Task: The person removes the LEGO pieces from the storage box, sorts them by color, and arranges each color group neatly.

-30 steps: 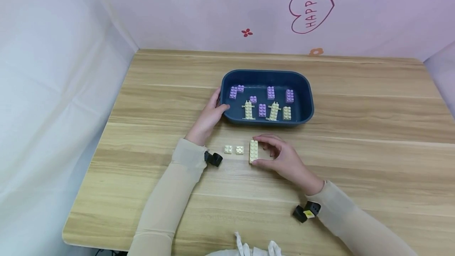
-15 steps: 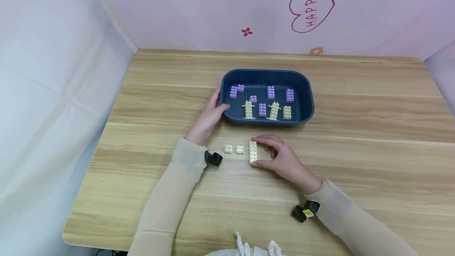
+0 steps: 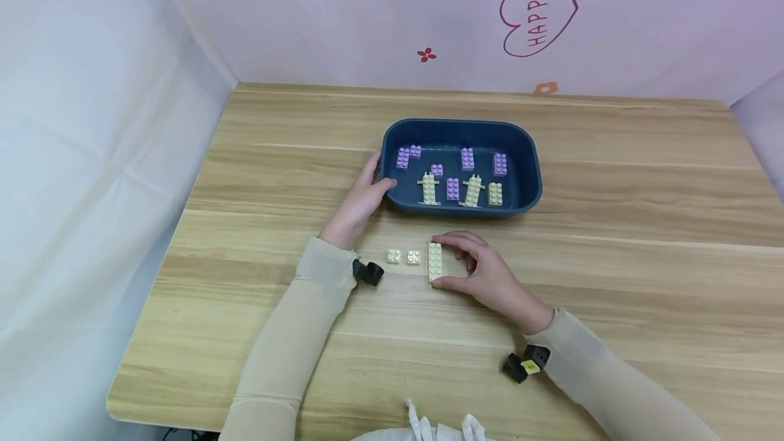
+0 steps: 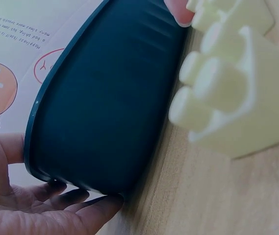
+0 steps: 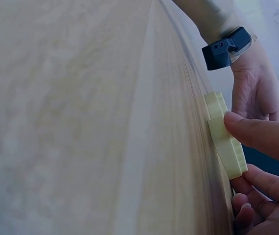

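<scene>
At the left end of a dark blue bin (image 3: 522, 186), my left hand (image 3: 357, 206) holds the wall, thumb over the rim and fingers outside, as the left wrist view also shows on the bin's side (image 4: 100, 103). My right hand (image 3: 490, 274) pinches a long cream building brick (image 3: 435, 263) by its two ends, thumb at the near end. The right wrist view has this brick (image 5: 225, 142) low at the table surface. To its left, two small square cream bricks (image 3: 394, 256) sit in a row, apart from each other.
Inside the bin lie several purple bricks (image 3: 452, 189), a cream brick (image 3: 495, 194) and two cream pieces with side pegs (image 3: 429, 189). The wooden table (image 3: 643, 189) ends at a printed white cloth (image 3: 306, 26) behind it.
My right hand has shifted the long cream brick slightly left, closer to the small bricks. The left hand and bin look unmoved.
</scene>
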Demonstrator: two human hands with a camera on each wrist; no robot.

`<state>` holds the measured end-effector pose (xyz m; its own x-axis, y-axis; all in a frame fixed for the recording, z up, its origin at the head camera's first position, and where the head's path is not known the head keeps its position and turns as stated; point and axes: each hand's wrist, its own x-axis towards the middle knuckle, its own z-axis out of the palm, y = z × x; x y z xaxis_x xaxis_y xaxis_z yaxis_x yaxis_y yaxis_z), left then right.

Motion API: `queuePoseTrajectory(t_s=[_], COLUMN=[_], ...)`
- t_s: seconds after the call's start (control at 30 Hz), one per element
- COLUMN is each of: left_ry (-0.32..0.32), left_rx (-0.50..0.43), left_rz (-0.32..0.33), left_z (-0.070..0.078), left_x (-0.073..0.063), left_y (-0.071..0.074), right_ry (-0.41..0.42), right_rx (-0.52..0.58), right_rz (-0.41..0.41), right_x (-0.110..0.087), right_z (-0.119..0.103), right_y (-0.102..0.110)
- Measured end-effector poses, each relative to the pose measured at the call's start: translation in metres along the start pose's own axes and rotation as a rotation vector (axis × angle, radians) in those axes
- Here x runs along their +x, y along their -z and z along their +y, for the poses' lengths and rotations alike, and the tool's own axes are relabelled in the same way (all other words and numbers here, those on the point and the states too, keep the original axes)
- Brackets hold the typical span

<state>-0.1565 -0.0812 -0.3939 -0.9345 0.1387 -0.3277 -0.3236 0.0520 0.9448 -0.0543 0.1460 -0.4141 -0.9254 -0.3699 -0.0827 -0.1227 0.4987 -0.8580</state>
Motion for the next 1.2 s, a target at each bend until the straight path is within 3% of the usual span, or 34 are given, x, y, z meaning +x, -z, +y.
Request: queuePoseTrajectory(t_s=[0.4,0.63,0.77,1.0,1.2], left_ry=[0.013,0.001,-0.004,0.003,0.007], left_rx=[0.003,-0.002,0.002,-0.002,-0.003], left_rz=[0.006,0.001,0.000,-0.005,-0.008], left_z=[0.000,0.000,0.000,0.001,0.002], left_x=[0.000,0.001,0.001,0.000,-0.002], left_y=[0.000,0.000,-0.001,-0.001,-0.001], right_ry=[0.051,-0.024,-0.040,0.064,0.121], right_rx=[-0.022,0.002,0.072,0.204,0.183], right_rz=[-0.011,-0.037,-0.036,-0.013,0.055], right_x=[0.000,0.000,0.001,0.008,0.022], right_z=[0.004,-0.004,-0.017,-0.042,-0.058], right_y=[-0.002,0.009,0.022,0.043,0.057])
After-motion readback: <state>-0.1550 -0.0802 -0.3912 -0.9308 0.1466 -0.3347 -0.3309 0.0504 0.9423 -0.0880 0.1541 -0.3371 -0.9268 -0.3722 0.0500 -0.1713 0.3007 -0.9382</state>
